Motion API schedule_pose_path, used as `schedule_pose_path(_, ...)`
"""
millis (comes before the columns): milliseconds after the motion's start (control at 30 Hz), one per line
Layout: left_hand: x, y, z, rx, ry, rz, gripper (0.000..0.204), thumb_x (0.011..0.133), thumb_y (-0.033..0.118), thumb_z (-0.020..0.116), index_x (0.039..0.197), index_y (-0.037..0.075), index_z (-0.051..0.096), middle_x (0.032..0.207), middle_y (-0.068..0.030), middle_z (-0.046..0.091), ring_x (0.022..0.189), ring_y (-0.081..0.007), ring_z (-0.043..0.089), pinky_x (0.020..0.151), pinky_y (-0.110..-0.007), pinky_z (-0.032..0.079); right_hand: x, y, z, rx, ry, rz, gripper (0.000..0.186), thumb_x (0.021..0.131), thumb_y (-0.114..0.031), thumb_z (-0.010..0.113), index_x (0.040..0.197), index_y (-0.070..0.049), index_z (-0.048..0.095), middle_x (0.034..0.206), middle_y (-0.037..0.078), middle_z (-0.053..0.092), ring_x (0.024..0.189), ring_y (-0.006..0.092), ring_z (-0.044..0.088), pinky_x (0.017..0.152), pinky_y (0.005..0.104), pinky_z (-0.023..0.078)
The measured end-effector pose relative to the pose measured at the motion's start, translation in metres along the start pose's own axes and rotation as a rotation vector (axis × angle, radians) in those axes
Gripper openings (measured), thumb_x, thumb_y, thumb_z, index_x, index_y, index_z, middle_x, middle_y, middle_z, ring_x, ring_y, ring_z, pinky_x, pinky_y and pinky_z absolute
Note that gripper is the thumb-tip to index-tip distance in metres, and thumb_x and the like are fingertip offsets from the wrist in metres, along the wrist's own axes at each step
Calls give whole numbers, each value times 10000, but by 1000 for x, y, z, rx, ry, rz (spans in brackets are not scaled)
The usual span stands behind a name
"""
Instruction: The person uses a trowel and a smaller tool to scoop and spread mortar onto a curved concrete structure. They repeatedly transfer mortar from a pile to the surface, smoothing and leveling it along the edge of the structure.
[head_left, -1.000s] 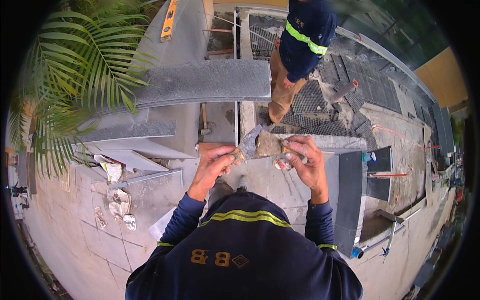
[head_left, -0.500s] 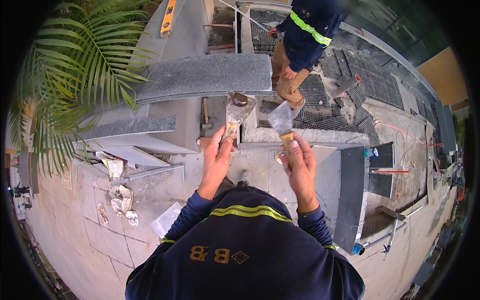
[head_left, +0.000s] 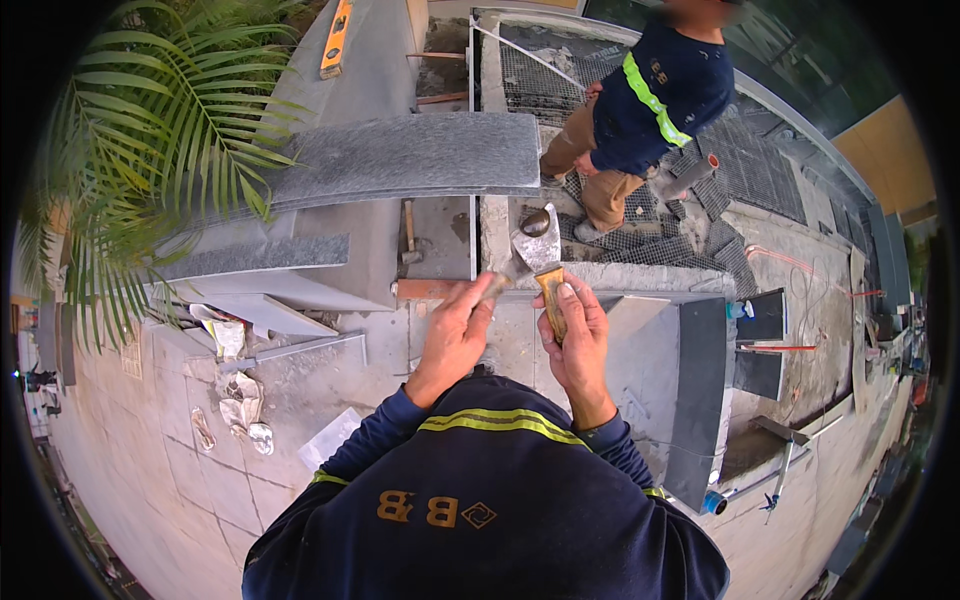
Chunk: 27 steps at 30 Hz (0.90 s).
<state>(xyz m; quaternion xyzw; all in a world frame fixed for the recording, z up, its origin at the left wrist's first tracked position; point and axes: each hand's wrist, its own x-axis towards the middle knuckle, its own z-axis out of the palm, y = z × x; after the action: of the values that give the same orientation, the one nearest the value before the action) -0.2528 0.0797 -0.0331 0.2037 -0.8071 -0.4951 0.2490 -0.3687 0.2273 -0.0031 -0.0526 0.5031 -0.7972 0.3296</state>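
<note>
My right hand [head_left: 570, 330] grips the yellow handle of a putty knife [head_left: 550, 285], whose dusty metal blade points away from me with a dark, rounded lump [head_left: 535, 222] on it. My left hand [head_left: 458, 330] is closed on a second putty knife [head_left: 494, 285], smeared by motion, its blade partly behind the other one. The two blades meet or overlap above the pavement; whether they touch is unclear.
A co-worker [head_left: 655, 100] stands on mesh-backed sheets [head_left: 720, 250] beyond a concrete edge. Stone slabs [head_left: 400, 150], a hammer [head_left: 410, 235], an orange level [head_left: 336, 40], crumpled bags [head_left: 240, 405], palm fronds [head_left: 160, 120] and dark panels [head_left: 700, 380] surround me.
My hands went from level blades to upright ones and have drawn closer; the dark lump now shows on the right knife's blade instead of the left's. The co-worker has shifted rightward, bending.
</note>
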Motion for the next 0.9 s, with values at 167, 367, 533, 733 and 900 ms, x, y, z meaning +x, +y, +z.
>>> schedule_pose_path(167, -9, -15, 2, -171, -7, -153, 381, 966, 52, 642, 1331, -56, 647, 1134, -117, 729, 968, -170, 665, 864, -315, 526, -1, -35, -16, -301, -30, -213, 365, 1072, -210, 592, 1399, -48, 600, 985, 61, 719, 675, 63, 547, 541, 187, 380)
schedule_pose_path(367, -2, -5, -38, -463, -229, -443, 391, 964, 124, 644, 1312, -52, 682, 987, -48, 745, 735, -49, 547, 636, -220, 426, 11, -72, -48, -941, -355, -539, 296, 907, -37, 758, 1202, -52, 754, 1171, 117, 694, 1038, 230, 666, 850, 323, 555)
schedule_pose_path(533, -18, -8, -42, -711, -257, -486, 406, 967, 134, 635, 1322, -58, 676, 979, -53, 746, 716, -54, 541, 597, -219, 400, 18, -66, -59, -1042, -429, -643, 367, 858, 22, 779, 1206, -91, 758, 1185, 121, 698, 1091, 269, 651, 947, 356, 516)
schedule_pose_path(733, -58, -8, -34, -756, -172, -513, 386, 956, 83, 622, 1302, -79, 680, 972, -64, 749, 713, -64, 532, 625, -237, 427, 13, -50, -68, -1027, -383, -554, 340, 865, 23, 768, 1182, -98, 769, 1175, 107, 694, 1095, 255, 647, 946, 335, 510)
schedule_pose_path(900, -99, -16, -33, -773, -144, -463, 379, 953, 56, 622, 1300, -85, 677, 962, -70, 753, 721, -57, 542, 633, -231, 433, 17, -12, -101, -1310, -272, -519, 325, 952, -54, 723, 1275, -87, 730, 1135, 82, 690, 1073, 171, 622, 945, 286, 485)
